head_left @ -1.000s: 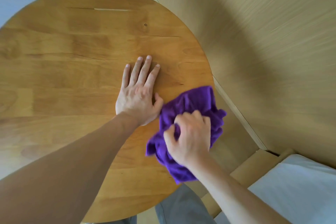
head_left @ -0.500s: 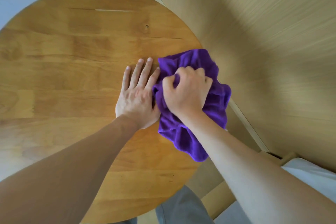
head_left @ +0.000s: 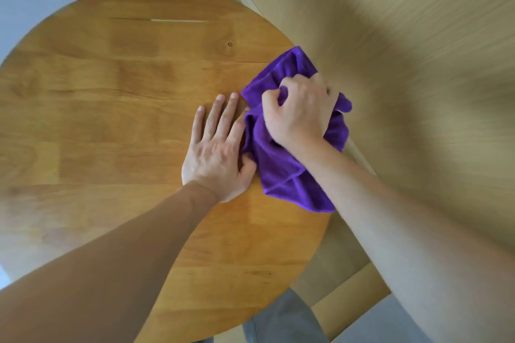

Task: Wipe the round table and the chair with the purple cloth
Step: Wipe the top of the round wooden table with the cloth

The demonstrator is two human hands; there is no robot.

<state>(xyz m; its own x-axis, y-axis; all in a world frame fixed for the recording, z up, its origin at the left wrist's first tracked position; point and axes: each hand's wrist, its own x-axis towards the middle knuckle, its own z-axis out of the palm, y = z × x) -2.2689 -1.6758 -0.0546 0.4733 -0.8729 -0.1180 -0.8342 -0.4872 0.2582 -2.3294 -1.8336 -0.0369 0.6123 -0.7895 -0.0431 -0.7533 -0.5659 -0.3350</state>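
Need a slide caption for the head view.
Right hand wipes round table with purple cloth; left hand flat beside it.

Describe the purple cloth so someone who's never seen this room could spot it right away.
Find the round wooden table that fills most of the view, then go to its right edge. There the right hand grips a bunched purple cloth against the tabletop, beside the left hand lying flat on the wood. It is the only vivid purple thing among tan wood and pale surfaces.
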